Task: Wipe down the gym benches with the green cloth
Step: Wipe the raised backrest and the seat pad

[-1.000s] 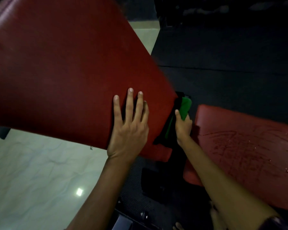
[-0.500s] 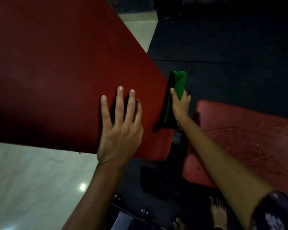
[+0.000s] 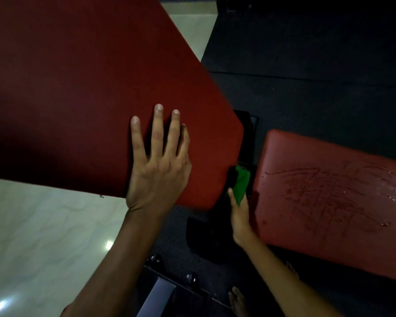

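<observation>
The left hand (image 3: 157, 170) lies flat, fingers straight, on the backrest (image 3: 89, 99). The right hand (image 3: 239, 213) grips the cloth (image 3: 241, 184) in the gap beside the wet seat (image 3: 329, 191), lower than half a second ago.

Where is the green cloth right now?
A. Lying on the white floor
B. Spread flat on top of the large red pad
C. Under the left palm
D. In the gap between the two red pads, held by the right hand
D: the green cloth sits in the dark gap between the large red pad and the wet red pad, held by the right hand; the left hand lies flat on the large pad.
</observation>
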A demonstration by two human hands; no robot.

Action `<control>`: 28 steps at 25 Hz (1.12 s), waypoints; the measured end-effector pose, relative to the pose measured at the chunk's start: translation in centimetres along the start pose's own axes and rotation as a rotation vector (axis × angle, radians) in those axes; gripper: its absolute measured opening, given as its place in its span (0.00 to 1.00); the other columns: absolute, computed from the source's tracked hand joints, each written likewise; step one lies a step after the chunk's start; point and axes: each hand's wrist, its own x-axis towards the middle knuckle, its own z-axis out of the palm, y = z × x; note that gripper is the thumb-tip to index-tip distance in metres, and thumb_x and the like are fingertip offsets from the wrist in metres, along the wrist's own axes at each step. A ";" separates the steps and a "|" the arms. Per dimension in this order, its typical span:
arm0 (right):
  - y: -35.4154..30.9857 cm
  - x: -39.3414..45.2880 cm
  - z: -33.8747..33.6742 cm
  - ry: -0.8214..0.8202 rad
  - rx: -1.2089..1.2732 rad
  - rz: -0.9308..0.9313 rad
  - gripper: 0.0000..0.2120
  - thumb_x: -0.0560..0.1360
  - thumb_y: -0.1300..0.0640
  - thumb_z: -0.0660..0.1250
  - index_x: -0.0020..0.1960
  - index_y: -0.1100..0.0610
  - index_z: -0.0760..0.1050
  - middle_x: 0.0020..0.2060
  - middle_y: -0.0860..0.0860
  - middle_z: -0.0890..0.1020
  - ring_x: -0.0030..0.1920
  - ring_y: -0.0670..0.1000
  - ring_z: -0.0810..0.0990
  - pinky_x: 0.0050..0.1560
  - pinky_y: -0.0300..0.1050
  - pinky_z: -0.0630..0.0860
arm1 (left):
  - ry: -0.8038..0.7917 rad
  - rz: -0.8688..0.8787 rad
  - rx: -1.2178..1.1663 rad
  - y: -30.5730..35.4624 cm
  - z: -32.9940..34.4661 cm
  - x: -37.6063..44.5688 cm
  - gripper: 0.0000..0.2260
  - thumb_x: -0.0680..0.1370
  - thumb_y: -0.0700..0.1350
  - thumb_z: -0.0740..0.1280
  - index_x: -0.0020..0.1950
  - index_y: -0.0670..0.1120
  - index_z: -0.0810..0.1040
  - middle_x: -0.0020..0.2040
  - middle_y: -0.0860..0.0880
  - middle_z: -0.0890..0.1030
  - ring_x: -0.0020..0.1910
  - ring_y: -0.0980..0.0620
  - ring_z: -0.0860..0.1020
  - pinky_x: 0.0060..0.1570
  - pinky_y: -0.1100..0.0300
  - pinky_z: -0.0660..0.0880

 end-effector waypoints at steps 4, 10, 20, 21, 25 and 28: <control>0.8 1.0 -0.2 0.028 -0.157 -0.096 0.12 0.79 0.50 0.61 0.62 0.41 0.70 0.60 0.49 0.75 0.61 0.49 0.74 0.63 0.46 0.70 | -0.001 -0.017 -0.024 -0.1 -0.1 0.0 0.21 0.80 0.52 0.50 0.70 0.45 0.66 0.73 0.44 0.66 0.73 0.39 0.62 0.67 0.36 0.49; -9.4 11.2 1.3 0.101 -0.170 -0.081 0.26 0.79 0.45 0.59 0.75 0.50 0.59 0.74 0.55 0.58 0.71 0.56 0.61 0.69 0.48 0.61 | 0.008 -0.003 0.027 0.0 -0.1 0.0 0.21 0.80 0.53 0.50 0.70 0.47 0.67 0.73 0.46 0.66 0.73 0.39 0.62 0.68 0.36 0.55; -3.0 4.4 0.6 0.084 -0.150 -0.060 0.21 0.79 0.48 0.62 0.71 0.49 0.66 0.68 0.53 0.68 0.63 0.51 0.69 0.67 0.47 0.65 | 0.029 -0.026 -0.021 0.4 0.0 0.0 0.20 0.80 0.51 0.53 0.68 0.46 0.71 0.72 0.44 0.67 0.72 0.38 0.63 0.67 0.36 0.49; -4.5 5.9 1.0 0.116 -0.111 -0.006 0.21 0.79 0.48 0.62 0.71 0.49 0.66 0.68 0.52 0.69 0.64 0.53 0.70 0.67 0.50 0.67 | 0.033 -0.022 -0.011 0.4 0.0 0.1 0.20 0.80 0.51 0.53 0.68 0.46 0.71 0.72 0.44 0.68 0.72 0.38 0.63 0.67 0.36 0.49; -8.1 5.5 3.6 0.057 -0.131 -0.176 0.21 0.78 0.47 0.63 0.69 0.51 0.68 0.64 0.51 0.72 0.61 0.51 0.72 0.64 0.49 0.69 | 0.071 -0.013 -0.075 0.1 0.4 0.1 0.19 0.79 0.49 0.54 0.67 0.46 0.71 0.70 0.44 0.71 0.71 0.38 0.64 0.67 0.36 0.49; -5.1 0.2 3.3 -0.044 -0.081 -0.279 0.22 0.77 0.49 0.64 0.69 0.54 0.68 0.61 0.51 0.70 0.62 0.49 0.71 0.65 0.45 0.68 | 0.090 -0.033 -0.235 0.1 0.0 0.0 0.20 0.76 0.47 0.56 0.66 0.45 0.73 0.67 0.45 0.74 0.70 0.40 0.67 0.67 0.35 0.48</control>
